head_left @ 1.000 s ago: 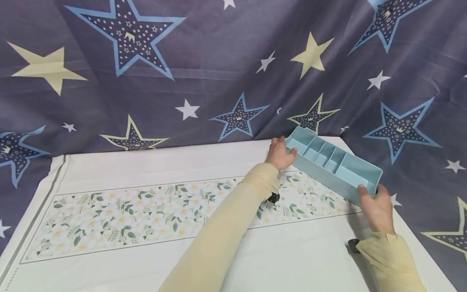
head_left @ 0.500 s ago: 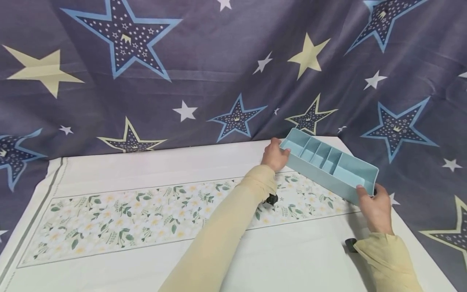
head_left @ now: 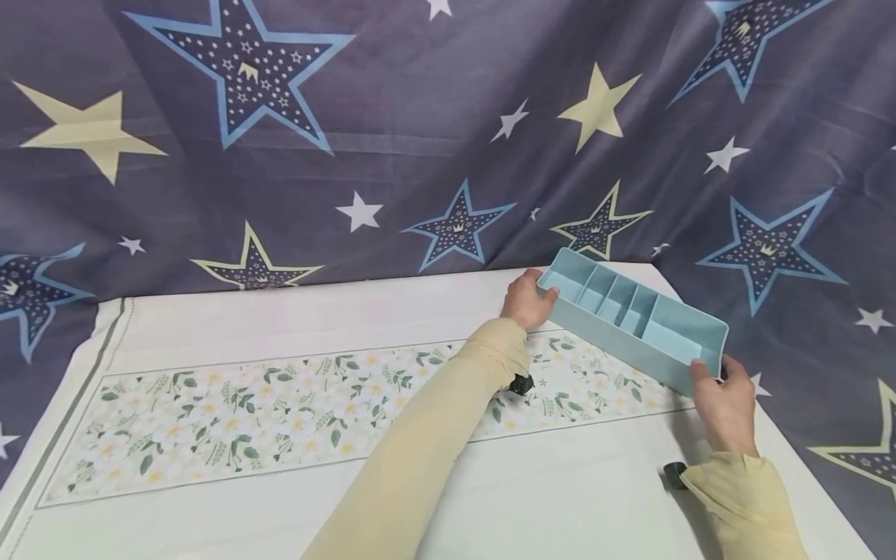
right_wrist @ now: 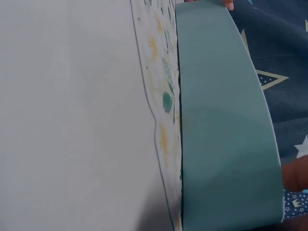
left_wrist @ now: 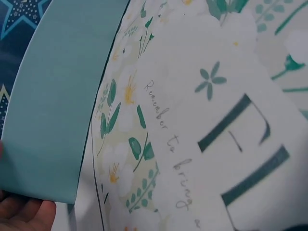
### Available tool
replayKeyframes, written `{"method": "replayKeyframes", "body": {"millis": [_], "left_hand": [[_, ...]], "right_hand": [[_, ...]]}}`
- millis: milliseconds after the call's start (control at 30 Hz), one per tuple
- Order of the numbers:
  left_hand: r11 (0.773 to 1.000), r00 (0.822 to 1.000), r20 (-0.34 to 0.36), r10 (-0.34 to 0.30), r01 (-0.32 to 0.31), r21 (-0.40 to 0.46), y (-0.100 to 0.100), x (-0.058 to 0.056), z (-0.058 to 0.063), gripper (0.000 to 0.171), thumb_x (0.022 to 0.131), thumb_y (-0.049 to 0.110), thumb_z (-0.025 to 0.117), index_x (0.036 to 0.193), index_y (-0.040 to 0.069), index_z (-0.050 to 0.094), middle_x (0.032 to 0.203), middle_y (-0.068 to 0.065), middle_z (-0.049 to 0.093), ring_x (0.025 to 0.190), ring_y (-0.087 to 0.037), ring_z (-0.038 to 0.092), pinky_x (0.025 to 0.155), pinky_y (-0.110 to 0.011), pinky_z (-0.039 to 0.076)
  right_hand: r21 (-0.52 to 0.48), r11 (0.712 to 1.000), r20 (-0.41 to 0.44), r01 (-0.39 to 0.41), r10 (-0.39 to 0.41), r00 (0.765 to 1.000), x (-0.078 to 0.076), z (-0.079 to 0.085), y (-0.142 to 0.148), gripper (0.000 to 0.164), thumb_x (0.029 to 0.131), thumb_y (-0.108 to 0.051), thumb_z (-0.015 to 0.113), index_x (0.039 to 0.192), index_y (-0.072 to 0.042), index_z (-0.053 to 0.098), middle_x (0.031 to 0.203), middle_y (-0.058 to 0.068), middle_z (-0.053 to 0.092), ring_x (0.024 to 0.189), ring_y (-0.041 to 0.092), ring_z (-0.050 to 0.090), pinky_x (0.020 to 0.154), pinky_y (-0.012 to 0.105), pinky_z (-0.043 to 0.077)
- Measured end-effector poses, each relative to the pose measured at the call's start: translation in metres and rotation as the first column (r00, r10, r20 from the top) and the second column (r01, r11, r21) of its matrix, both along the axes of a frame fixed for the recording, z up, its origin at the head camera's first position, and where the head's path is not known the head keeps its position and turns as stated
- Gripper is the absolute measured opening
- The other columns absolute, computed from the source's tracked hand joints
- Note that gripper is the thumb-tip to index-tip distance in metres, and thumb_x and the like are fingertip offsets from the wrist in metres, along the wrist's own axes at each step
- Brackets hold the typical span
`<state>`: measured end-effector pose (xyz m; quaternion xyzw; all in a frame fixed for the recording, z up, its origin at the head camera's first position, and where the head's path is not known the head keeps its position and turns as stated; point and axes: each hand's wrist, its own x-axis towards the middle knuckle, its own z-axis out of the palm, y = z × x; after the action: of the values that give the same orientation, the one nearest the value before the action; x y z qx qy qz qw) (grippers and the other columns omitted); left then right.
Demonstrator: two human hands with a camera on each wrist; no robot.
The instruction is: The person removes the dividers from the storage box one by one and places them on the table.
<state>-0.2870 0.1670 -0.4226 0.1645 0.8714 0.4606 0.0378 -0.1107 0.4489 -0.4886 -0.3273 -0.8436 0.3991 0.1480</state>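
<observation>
A light blue divided box point(head_left: 609, 330) sits at a slant at the far right of the table, its open top facing up. Several compartments of different widths run along it, their bottoms bare. My left hand point(head_left: 526, 302) grips its left end, thumb at the near rim. At the right end, my right hand point(head_left: 726, 404) holds the box, thumb over the rim and the other fingers mostly hidden behind the end wall. The left wrist view shows the smooth long wall point(left_wrist: 53, 106) and curled fingers point(left_wrist: 29, 214) at the corner. The long wall point(right_wrist: 226, 115) also fills the right wrist view.
A white tablecloth point(head_left: 560, 490) with a floral printed band point(head_left: 280, 412) covers the table. Part of that band, with lettering point(left_wrist: 245, 144), lies beside the box. A dark star-patterned curtain point(head_left: 392, 101) hangs behind and to the right, close to the box's far side.
The box has shifted slightly left and a little nearer, with both hands still holding it. Between the last two frames, the head view moves a little and the box stays nearly in place.
</observation>
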Motion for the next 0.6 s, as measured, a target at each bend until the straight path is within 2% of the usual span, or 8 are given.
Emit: {"method": "replayKeyframes", "body": {"millis": [200, 433, 600], "left_hand": [[1.000, 1.000, -0.022, 0.014, -0.014, 0.015, -0.0033, -0.0002, -0.0037, 0.036, 0.088, 0.026, 0.056, 0.117, 0.005, 0.049, 0.113, -0.011, 0.058, 0.100, -0.018, 0.051, 0.088, -0.030, 0.044], [0.997, 0.999, -0.008, 0.035, -0.035, 0.063, -0.0051, 0.0009, -0.0045, 0.036, 0.085, 0.026, 0.060, 0.113, 0.005, 0.052, 0.107, -0.008, 0.061, 0.095, -0.017, 0.052, 0.084, -0.028, 0.045], [0.997, 1.000, 0.007, 0.014, -0.015, 0.080, -0.0087, -0.0002, -0.0032, 0.038, 0.085, 0.026, 0.060, 0.117, 0.006, 0.054, 0.110, -0.010, 0.061, 0.095, -0.016, 0.052, 0.084, -0.028, 0.046]], "right_hand": [[-0.012, 1.000, -0.008, -0.002, 0.002, 1.000, 0.0010, -0.0020, -0.0002, 0.071, 0.088, -0.055, 0.035, 0.143, -0.014, 0.014, 0.145, 0.015, 0.020, 0.123, 0.034, 0.027, 0.098, 0.057, 0.033], [-0.014, 1.000, -0.017, 0.016, -0.016, 1.000, 0.0002, -0.0041, 0.0024, 0.073, 0.088, -0.055, 0.038, 0.142, -0.012, 0.015, 0.145, 0.015, 0.021, 0.123, 0.030, 0.030, 0.096, 0.050, 0.039], [-0.017, 0.999, -0.024, 0.028, -0.029, 0.999, -0.0018, -0.0029, -0.0003, 0.072, 0.088, -0.054, 0.039, 0.142, -0.012, 0.017, 0.144, 0.013, 0.023, 0.122, 0.028, 0.031, 0.096, 0.048, 0.040]]}}
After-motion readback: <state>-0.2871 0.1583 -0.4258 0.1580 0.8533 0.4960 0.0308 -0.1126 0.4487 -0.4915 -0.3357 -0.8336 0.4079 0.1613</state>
